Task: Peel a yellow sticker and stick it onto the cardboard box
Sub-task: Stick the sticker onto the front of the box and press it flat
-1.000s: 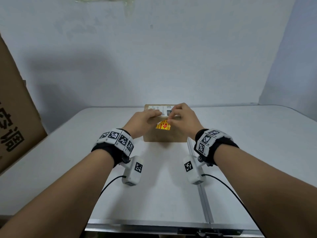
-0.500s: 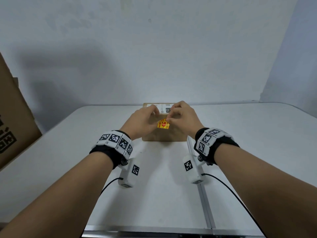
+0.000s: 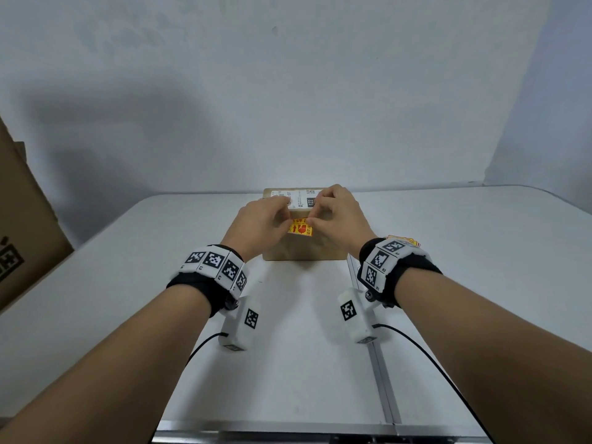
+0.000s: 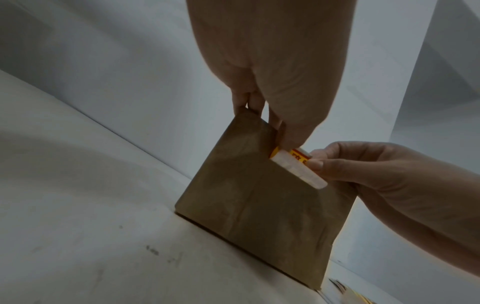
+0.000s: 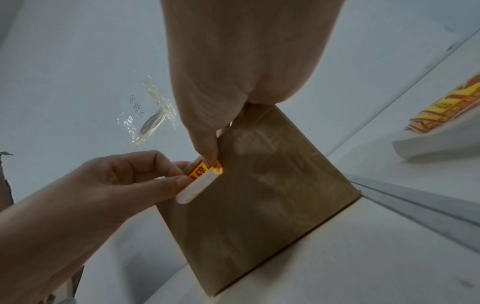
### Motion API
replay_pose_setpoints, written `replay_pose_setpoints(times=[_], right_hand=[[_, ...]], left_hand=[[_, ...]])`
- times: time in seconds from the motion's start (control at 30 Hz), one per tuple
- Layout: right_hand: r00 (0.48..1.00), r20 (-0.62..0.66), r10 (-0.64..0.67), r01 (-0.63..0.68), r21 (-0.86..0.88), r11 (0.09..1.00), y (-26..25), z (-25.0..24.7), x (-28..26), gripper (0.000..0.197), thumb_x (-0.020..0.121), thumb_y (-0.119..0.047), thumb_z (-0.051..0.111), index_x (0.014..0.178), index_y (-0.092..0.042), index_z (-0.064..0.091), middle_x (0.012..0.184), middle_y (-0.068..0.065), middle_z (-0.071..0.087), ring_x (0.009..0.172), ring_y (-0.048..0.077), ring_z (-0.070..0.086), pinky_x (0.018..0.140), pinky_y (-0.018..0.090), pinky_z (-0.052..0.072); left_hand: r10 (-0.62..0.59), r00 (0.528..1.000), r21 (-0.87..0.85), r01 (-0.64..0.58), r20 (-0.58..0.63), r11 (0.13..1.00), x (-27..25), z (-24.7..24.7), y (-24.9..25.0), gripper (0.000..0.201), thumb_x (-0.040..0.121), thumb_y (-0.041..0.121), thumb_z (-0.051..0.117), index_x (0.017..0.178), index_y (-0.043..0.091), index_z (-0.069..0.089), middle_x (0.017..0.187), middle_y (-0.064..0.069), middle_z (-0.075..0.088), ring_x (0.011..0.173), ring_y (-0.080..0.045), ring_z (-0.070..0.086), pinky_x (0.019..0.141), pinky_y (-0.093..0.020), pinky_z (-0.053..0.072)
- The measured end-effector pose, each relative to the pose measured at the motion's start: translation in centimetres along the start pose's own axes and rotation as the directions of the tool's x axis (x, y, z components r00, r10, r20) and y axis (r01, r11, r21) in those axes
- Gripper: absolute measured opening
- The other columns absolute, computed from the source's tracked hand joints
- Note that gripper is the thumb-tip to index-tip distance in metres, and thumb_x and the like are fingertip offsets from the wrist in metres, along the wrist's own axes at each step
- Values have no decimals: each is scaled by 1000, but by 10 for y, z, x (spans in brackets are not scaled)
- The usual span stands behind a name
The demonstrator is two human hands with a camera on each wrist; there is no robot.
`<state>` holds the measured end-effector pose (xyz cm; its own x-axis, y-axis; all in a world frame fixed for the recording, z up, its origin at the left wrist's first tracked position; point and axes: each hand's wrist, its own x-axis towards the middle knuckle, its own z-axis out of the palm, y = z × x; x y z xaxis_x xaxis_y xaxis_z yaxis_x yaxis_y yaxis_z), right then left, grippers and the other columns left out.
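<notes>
A small brown cardboard box (image 3: 304,248) stands at the middle of the white table, with a white shipping label (image 3: 299,197) on its top. Both hands hold one yellow sticker (image 3: 300,228) with red print in front of the box's upper face. My left hand (image 3: 286,219) pinches its left edge and my right hand (image 3: 313,220) pinches its right edge. In the left wrist view the sticker (image 4: 298,153) shows a pale curled strip (image 4: 301,172) below it, by the box (image 4: 254,205). In the right wrist view the sticker (image 5: 206,170) lies against the box (image 5: 259,195) edge.
A stack of yellow stickers (image 3: 405,241) lies on the table (image 3: 128,283) just behind my right wrist, also shown as the stack (image 5: 446,107). A large cardboard carton (image 3: 22,219) leans at the far left. A metal rail (image 3: 382,386) runs along the table. Tape (image 5: 153,115) clings to the wall.
Both hands stay at the box with the sticker between them. The sticker has turned from tilted to nearly level. The head view has shifted slightly, which brings the sticker stack into sight.
</notes>
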<state>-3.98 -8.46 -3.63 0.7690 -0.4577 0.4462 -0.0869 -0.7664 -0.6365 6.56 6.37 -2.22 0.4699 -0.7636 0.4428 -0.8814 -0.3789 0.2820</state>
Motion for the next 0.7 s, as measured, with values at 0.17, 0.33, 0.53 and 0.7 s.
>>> replay_pose_setpoints(times=[0.17,0.33,0.53,0.7], right_hand=[[999,-38,-32,29,-81,996,-3,3,-1,6,76,-21,69,77,-15,69,106,-2,53,111,17,46,101,39,38],[999,-35,-38,33,-139,990,-2,5,0,7,76,-21,68,77,-15,68,108,0,53,112,21,46,97,31,32],[995,-52,-80,67,-220,973,1,10,0,7,76,-21,67,77,-15,66,108,2,52,110,22,46,88,26,23],[994,-64,-90,71,-256,964,2,14,-1,7,75,-20,65,77,-14,64,107,2,51,107,23,46,85,27,23]], left_hand=[[0,1000,48,-1,13,999,1,1,1,21,86,26,56,101,13,63,99,5,70,98,-22,62,85,-40,48],[2,1000,64,-1,-3,998,3,3,1,12,85,24,57,89,13,62,110,1,69,101,-23,62,84,-39,47],[-4,1000,77,6,-25,997,3,7,1,14,84,25,56,90,13,62,101,3,67,95,-22,61,81,-37,46],[-9,999,76,13,-44,997,3,9,1,14,83,24,56,89,13,62,98,3,67,93,-22,61,79,-38,46]])
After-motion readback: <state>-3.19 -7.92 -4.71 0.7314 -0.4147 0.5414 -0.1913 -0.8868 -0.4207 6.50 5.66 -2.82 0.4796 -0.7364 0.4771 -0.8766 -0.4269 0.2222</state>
